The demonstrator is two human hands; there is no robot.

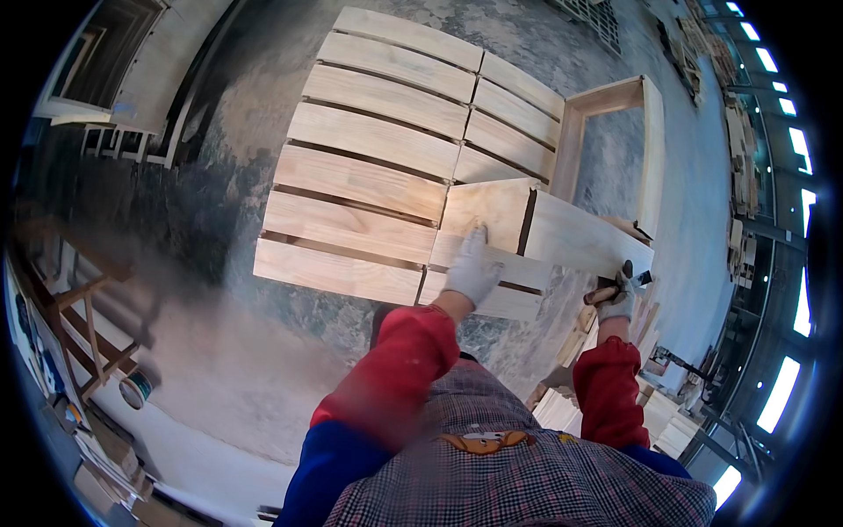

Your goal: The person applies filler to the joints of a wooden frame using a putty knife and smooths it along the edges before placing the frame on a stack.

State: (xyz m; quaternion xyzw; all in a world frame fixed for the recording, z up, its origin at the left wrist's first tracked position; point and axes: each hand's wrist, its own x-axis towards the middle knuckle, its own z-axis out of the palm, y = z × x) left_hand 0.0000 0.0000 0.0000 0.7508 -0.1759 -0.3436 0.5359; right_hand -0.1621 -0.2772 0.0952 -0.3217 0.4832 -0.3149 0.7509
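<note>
I see pale boards [373,132] in 2 columns. At their right is the wooden frame [652,145]; beside it, the panel [487,204] lies over some boards. The left hand [474,270] rests there, fingers extended, grasping nothing. The right hand [620,303] grasps a tool [602,294] near the frame's corner.

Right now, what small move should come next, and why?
I'd probably slide the left hand onto the pale board to steady it: that hand rests on the short panel beside the board, while the right hand holds what looks like a hand tool near the board's right end.
</note>
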